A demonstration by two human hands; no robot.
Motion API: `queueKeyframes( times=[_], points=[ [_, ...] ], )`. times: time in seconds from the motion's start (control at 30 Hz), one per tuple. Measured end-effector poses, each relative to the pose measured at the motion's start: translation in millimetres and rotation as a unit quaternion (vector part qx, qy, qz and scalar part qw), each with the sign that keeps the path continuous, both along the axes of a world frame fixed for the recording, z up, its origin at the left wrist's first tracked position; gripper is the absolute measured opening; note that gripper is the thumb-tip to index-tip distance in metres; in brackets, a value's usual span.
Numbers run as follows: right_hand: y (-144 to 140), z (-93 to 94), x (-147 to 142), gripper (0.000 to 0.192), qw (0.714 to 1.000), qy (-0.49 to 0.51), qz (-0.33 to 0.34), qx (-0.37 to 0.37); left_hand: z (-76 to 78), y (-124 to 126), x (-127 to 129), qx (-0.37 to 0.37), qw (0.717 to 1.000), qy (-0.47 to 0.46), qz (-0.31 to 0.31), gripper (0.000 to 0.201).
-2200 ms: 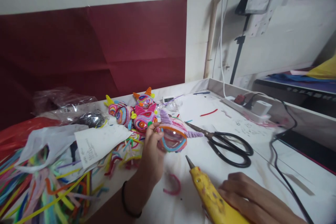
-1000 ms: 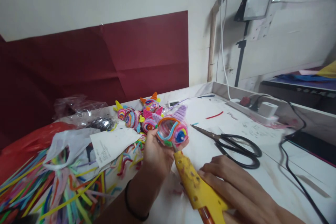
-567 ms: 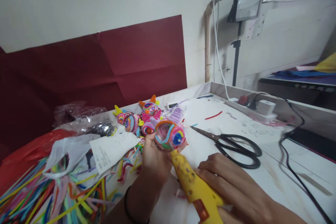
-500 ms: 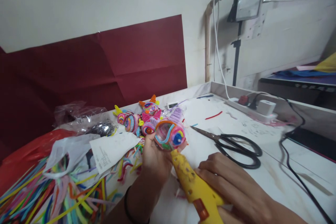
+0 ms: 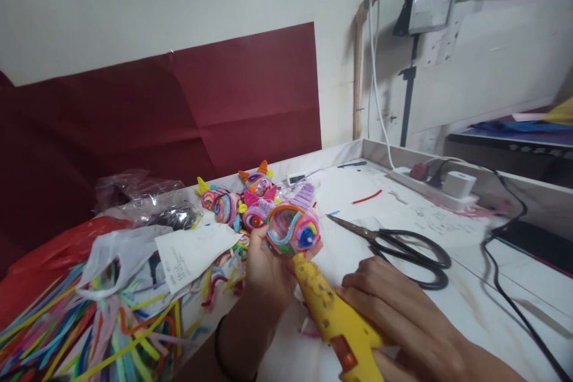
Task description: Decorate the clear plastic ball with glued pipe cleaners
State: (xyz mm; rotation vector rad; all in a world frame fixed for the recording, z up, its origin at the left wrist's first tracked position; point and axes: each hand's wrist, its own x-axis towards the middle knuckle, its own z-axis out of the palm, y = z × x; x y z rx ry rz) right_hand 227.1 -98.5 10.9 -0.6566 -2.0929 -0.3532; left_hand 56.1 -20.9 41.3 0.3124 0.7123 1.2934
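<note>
My left hand (image 5: 268, 265) holds up a round pipe-cleaner ornament (image 5: 293, 228), wound in pink, orange and blue with a purple ear on top. My right hand (image 5: 403, 316) grips a yellow glue gun (image 5: 333, 316). The gun's nozzle touches the lower edge of the ornament. Several similar colourful ornaments (image 5: 244, 200) lie just behind it on the white table (image 5: 403, 209).
Black scissors (image 5: 403, 245) lie right of the ornament. A heap of loose pipe cleaners (image 5: 89, 322) and plastic bags (image 5: 134, 203) fill the left side, with a paper slip (image 5: 192, 253) on top. A power strip (image 5: 434, 188) and black cables (image 5: 505, 274) run along the right.
My right hand has lifted the glue gun from the table and brought its nozzle to the ornament. My left hand has turned the ornament and raised it slightly.
</note>
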Motion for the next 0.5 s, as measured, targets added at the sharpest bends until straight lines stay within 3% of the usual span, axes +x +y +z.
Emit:
queueKeyframes(
  times=[0.5],
  points=[
    [-2.4, 4.9, 1.0, 0.024, 1.0, -0.002, -0.017, 0.016, 0.8, -1.6, 1.2, -0.007, 1.0, 0.005, 0.011, 0.037]
  ],
)
